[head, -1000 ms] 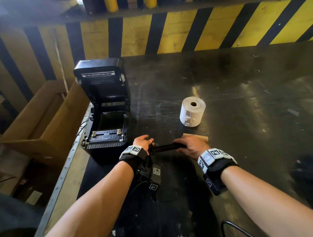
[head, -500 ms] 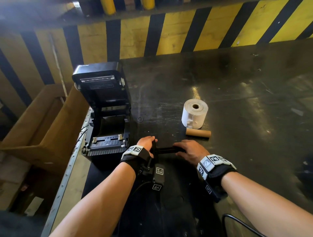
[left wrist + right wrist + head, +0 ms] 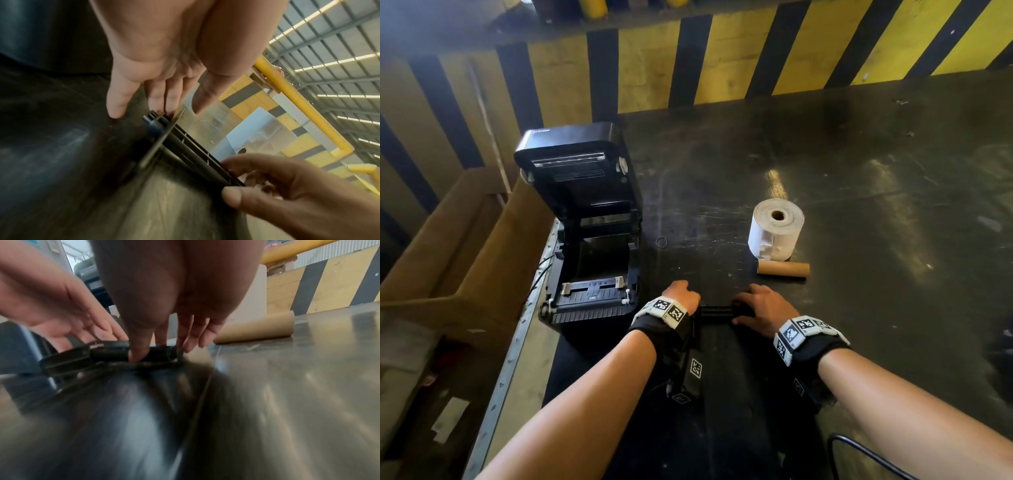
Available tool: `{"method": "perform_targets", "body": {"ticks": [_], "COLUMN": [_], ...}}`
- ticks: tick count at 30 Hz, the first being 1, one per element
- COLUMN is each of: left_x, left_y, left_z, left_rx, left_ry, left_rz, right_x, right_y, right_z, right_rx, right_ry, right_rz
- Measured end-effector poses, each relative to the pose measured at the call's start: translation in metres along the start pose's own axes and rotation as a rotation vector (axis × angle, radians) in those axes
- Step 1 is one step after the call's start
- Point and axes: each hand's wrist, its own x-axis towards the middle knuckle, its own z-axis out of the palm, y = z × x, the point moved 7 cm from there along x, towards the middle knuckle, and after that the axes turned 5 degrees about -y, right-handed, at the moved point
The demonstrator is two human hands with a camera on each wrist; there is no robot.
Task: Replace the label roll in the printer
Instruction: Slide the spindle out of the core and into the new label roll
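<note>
A black spindle lies level and low over the dark table between my hands. My right hand pinches its shaft with the thumb in front and the fingers behind. My left hand has straight fingers touching the spindle's flanged end, with the thumb held apart. The black printer stands at the left with its lid up and its roll bay bare. A full white label roll stands on end beyond my right hand. A bare cardboard core lies just in front of it.
An open cardboard box sits left of the printer, beyond the table's metal edge. A yellow and black striped wall closes off the back. A small ring lies on the table by the printer. A black cable curls at bottom right.
The spindle has gone from tilted to level between my hands. My right hand has drawn back from the cardboard core, which now shows in full.
</note>
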Motion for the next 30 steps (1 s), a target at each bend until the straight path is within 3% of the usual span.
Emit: {"method": "perform_targets", "body": {"ticks": [2, 7, 11, 14, 16, 23, 30], "left_x": [0.001, 0.003, 0.019, 0.034, 0.043, 0.055, 0.036], "left_y": [0.004, 0.048, 0.094, 0.117, 0.126, 0.142, 0.167], "left_z": [-0.004, -0.023, -0.013, -0.001, 0.008, 0.027, 0.002], "left_rx": [0.052, 0.049, -0.132, -0.252, -0.362, -0.400, -0.401], "left_ry": [0.002, 0.061, -0.032, -0.076, -0.115, -0.154, -0.084], "left_rz": [0.008, 0.161, 0.231, 0.193, 0.170, 0.208, 0.401], "right_x": [-0.001, 0.004, 0.027, 0.047, 0.056, 0.059, 0.035], "right_y": [0.001, 0.029, 0.055, 0.060, 0.061, 0.065, 0.088], "right_z": [-0.022, -0.136, -0.164, -0.155, -0.150, -0.153, -0.184], "right_rx": [0.071, 0.130, 0.033, 0.024, 0.030, 0.047, 0.648], "right_ry": [0.080, 0.512, 0.392, 0.235, 0.206, 0.277, 0.513], "right_rz": [-0.010, 0.031, 0.178, 0.216, 0.230, 0.242, 0.255]}}
